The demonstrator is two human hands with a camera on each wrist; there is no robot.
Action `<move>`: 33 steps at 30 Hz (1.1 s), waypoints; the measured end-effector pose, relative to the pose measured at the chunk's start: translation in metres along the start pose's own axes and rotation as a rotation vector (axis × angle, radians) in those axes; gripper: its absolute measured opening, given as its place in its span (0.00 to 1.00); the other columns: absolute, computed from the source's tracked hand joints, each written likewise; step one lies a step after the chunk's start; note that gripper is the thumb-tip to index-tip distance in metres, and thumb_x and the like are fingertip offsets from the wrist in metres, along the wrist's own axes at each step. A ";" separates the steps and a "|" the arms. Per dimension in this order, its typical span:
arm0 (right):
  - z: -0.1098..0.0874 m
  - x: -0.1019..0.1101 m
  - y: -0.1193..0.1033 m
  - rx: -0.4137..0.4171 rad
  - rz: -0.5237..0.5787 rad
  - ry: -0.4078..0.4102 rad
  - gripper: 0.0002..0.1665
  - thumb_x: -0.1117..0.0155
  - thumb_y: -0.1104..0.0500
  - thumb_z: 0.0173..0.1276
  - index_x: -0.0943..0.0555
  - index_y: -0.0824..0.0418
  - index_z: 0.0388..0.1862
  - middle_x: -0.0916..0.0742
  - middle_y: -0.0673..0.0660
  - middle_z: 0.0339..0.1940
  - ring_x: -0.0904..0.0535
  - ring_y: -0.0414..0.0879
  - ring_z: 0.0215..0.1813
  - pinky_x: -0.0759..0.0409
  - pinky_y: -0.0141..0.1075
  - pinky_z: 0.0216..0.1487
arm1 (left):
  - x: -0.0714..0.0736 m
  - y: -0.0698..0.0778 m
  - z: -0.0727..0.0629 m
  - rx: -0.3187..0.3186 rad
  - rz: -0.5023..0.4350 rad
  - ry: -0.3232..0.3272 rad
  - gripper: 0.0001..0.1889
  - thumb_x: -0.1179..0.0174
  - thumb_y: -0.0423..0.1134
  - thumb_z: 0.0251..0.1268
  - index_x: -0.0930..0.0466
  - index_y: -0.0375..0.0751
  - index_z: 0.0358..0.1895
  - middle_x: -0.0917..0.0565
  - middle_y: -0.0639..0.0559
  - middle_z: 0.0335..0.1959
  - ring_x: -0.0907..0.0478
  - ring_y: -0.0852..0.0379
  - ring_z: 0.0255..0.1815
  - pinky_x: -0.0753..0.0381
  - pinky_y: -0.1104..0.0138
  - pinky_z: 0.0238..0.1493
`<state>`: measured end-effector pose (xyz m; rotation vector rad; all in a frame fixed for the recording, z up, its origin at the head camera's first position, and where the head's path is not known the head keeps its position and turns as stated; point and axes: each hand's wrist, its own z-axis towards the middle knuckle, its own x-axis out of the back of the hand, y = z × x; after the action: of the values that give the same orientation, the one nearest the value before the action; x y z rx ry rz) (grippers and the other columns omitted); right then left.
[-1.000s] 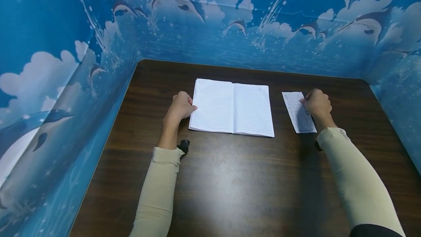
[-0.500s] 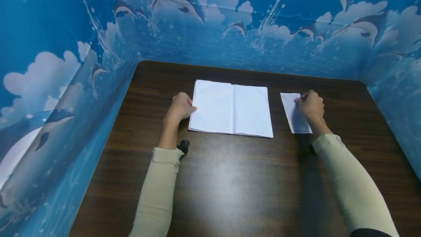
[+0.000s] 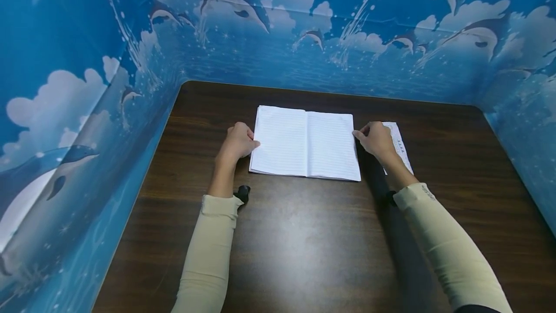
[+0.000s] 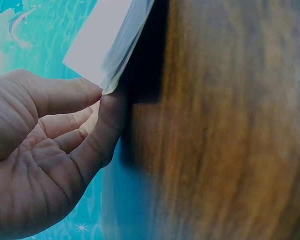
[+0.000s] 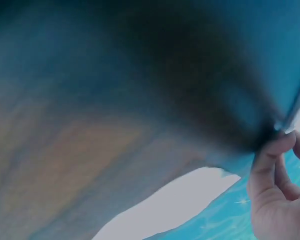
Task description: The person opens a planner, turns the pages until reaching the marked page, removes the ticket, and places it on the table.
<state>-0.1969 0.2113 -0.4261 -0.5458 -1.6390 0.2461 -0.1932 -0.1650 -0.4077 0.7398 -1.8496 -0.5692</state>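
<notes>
An open lined notebook (image 3: pixel 282 144) lies flat, its two ruled pages facing up. My left hand (image 3: pixel 238 141) pinches its left edge; the left wrist view shows thumb and forefinger together on the page corners (image 4: pixel 112 75). On the other side, my right hand (image 3: pixel 377 140) is at the notebook's right edge, upper part. Its thumb and fingertip meet at that edge in the right wrist view, where the hand (image 5: pixel 280 200) appears at the lower right. A slip of paper with writing (image 3: pixel 398 136) lies right of the notebook, partly hidden behind my right hand and forearm.
The dark wooden table (image 3: pixel 299 245) carries the notebook and slip. A blue cloth printed with dolphins and clouds (image 3: pixel 278 57) rises behind the table and along both sides. Small black devices (image 3: pixel 244 193) sit at the wrists.
My right hand has left the paper slip and moved left to the notebook's right edge. The left hand has kept its hold on the left edge. Notebook and slip have stayed nearly in place.
</notes>
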 end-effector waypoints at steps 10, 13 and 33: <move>-0.005 -0.001 -0.008 -0.001 0.018 -0.070 0.22 0.31 0.52 0.79 0.12 0.73 0.48 0.10 0.69 0.38 0.13 0.50 0.31 0.21 0.33 0.29 | -0.003 0.002 0.001 -0.007 0.004 0.008 0.07 0.36 0.33 0.78 0.21 0.31 0.46 0.22 0.39 0.42 0.25 0.47 0.42 0.25 0.59 0.41; -0.004 -0.004 -0.006 -0.005 0.046 -0.049 0.18 0.29 0.56 0.78 0.12 0.73 0.48 0.10 0.70 0.41 0.12 0.50 0.32 0.21 0.32 0.30 | -0.003 0.001 0.000 -0.004 0.004 0.003 0.07 0.36 0.33 0.78 0.21 0.31 0.46 0.23 0.39 0.43 0.25 0.46 0.42 0.25 0.59 0.41; -0.009 -0.008 -0.016 -0.066 0.150 0.044 0.10 0.27 0.60 0.75 0.10 0.68 0.42 0.10 0.66 0.38 0.14 0.50 0.32 0.22 0.35 0.31 | 0.020 0.012 -0.004 0.016 0.089 -0.075 0.06 0.35 0.31 0.75 0.16 0.30 0.37 0.14 0.41 0.29 0.13 0.51 0.29 0.19 0.57 0.44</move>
<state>-0.1906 0.1918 -0.4245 -0.7212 -1.5693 0.2892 -0.1978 -0.1705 -0.3852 0.6507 -1.9480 -0.5308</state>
